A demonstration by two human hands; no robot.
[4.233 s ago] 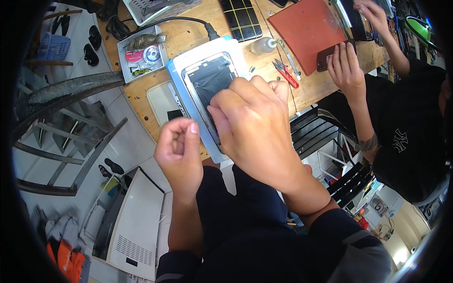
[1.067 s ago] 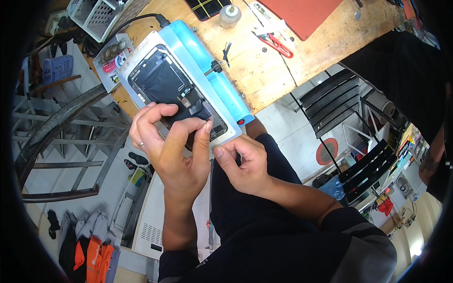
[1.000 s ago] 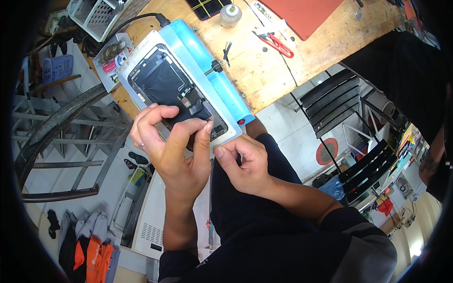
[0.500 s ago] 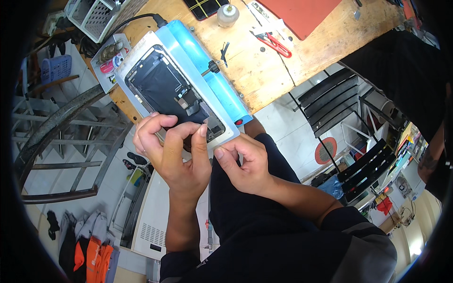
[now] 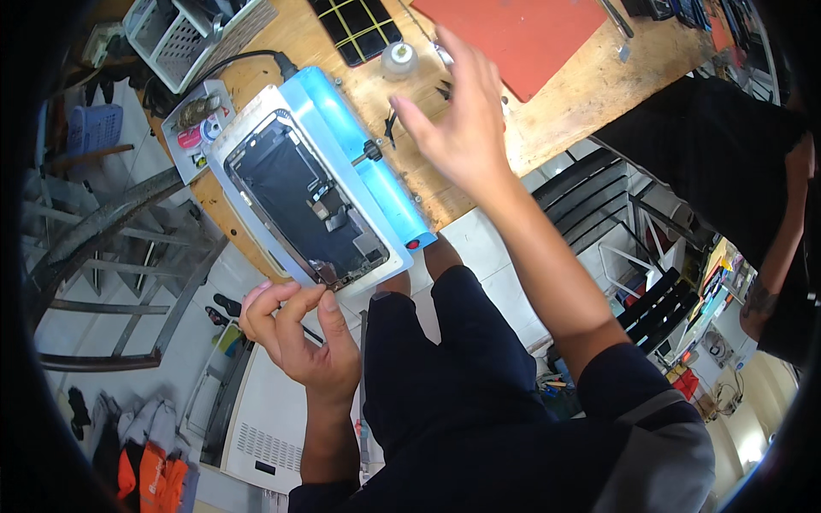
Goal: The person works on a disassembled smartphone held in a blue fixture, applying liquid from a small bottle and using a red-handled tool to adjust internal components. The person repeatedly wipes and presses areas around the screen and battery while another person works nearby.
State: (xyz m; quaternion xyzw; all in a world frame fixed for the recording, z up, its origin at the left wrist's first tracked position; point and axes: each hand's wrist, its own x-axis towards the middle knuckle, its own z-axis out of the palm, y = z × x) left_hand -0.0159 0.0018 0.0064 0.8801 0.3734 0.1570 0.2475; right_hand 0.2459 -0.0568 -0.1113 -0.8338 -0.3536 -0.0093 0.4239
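A dark phone screen panel (image 5: 299,188), its inner side up with small ribbon parts, lies on the white plate of a blue machine (image 5: 389,201) at the bench edge. My left hand (image 5: 304,333) is at the panel's near end, thumb and forefinger pressed together by a thin, lifted, see-through brownish strip (image 5: 323,272). Whether the fingertips grip that strip is too small to tell. Out over the bench, my right hand (image 5: 462,128) is open, thumb and fingers apart, holding nothing visible. Dark tool tips (image 5: 444,89) show beside it; the rest is hidden behind the hand.
A clear round bottle (image 5: 398,60) stands near a dark device with yellow bands (image 5: 355,30). Farther right lies a red mat (image 5: 522,38). Left of the machine are a small tray (image 5: 184,141) and a white basket (image 5: 175,51). Another person (image 5: 684,145) is at the right.
My right hand has left the panel's near corner and moved forward and right over the bench, opening. My left hand has drawn slightly back toward me. The whole view has shifted a little.
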